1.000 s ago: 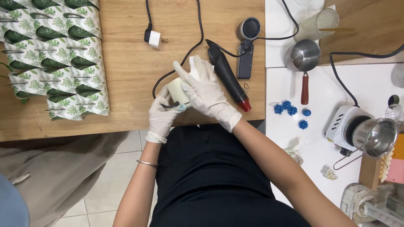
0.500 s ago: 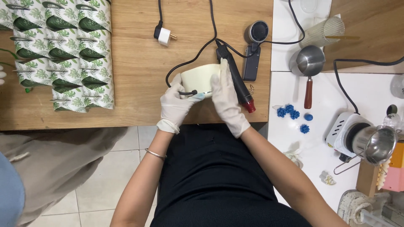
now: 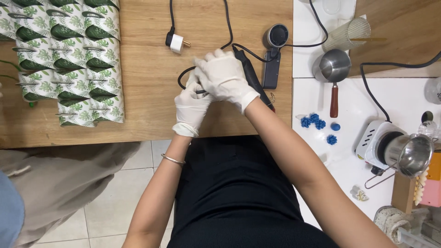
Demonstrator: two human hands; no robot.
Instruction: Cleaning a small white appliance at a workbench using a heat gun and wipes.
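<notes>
Black cord (image 3: 183,76) loops on the wooden tabletop (image 3: 142,119) right where both gloved hands meet, near the front edge. The left hand (image 3: 192,104) lies low with its fingers curled around something at the cord's loop; what it grips is hidden under the other hand, so I cannot tell whether it is clamped on the cord itself. The right hand (image 3: 223,76) lies on top of the left, fingers bent and pressed together over it; what it holds, if anything, cannot be seen.

Just right of the hands lies a long black tool (image 3: 252,80), slanting toward the tabletop's edge, with a small hair dryer (image 3: 274,55) beside it. A white plug (image 3: 177,42) lies above the hands, its cord running off the top. To the far left sit rows of leaf-printed paper cups (image 3: 64,55) laid on their sides.

On the white surface (image 3: 353,151) to the right are a metal pot with a red handle (image 3: 334,73), a ribbed glass (image 3: 347,34), several small blue flower shapes (image 3: 317,123), and a white hot plate (image 3: 381,144) with a steel cup (image 3: 413,154) touching it. A thin bangle (image 3: 172,159) circles the left wrist.
</notes>
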